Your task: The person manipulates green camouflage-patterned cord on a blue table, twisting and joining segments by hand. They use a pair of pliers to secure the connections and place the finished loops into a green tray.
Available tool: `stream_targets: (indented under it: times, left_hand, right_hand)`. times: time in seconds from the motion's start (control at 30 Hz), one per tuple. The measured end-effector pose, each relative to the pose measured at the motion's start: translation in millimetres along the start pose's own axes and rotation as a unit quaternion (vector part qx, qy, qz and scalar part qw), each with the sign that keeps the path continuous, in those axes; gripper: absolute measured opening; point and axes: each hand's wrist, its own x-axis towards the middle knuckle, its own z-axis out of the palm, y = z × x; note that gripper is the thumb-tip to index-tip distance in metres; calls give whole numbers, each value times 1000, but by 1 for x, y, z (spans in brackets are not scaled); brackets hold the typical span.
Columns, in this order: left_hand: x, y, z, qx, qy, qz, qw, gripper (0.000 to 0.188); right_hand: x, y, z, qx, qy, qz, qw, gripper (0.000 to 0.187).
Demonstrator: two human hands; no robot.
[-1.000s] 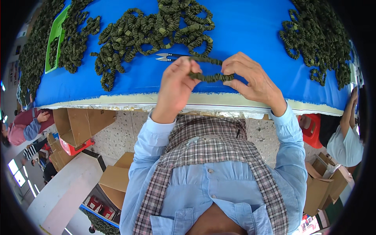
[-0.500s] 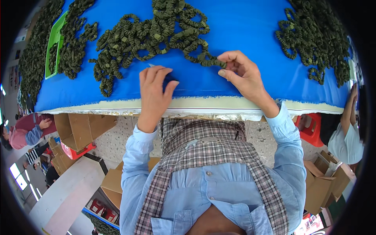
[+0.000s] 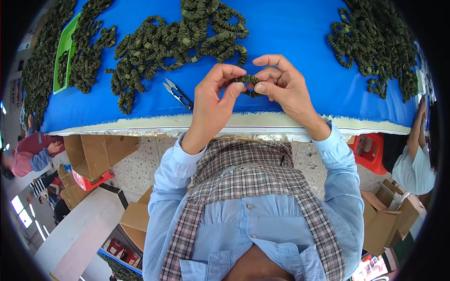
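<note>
A dark green scrunchie (image 3: 247,79) is held up between my two hands over the near part of the blue-covered table. My left hand (image 3: 217,96) pinches its left side between thumb and fingers. On its right side, my right hand (image 3: 287,89) grips it with thumb and index finger. Just beyond my hands lies a heap of similar dark green scrunchies (image 3: 173,40). Small thread snips (image 3: 178,93) with pointed silver blades and black handles rest on the blue cover, left of my left hand.
More scrunchies lie in a pile (image 3: 375,44) at the right and along the far left, where a green tray (image 3: 59,77) stands among them. Cardboard boxes (image 3: 101,154) and red stools (image 3: 370,152) are below the table edge. Other people sit at both sides.
My right hand has drawn one scrunchie off the heap, nearer to me. My left hand has moved right and taken hold of it, uncovering the thread snips.
</note>
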Motion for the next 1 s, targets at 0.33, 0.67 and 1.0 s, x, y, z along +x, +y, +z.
stream_targets:
  times: [0.33, 0.67, 1.0]
  left_hand:
    - [8, -3, -1, -248, 37, -153, 956, 21]
    - [5, -4, 2, -314, 33, -173, 933, 25]
    - [0, -17, 1, -328, 16, -151, 932, 20]
  right_hand:
    - [3, 5, -16, 17, -40, 65, 997, 32]
    - [8, 12, -17, 84, -1, 63, 995, 27]
    - [8, 11, -14, 46, -23, 63, 997, 30]
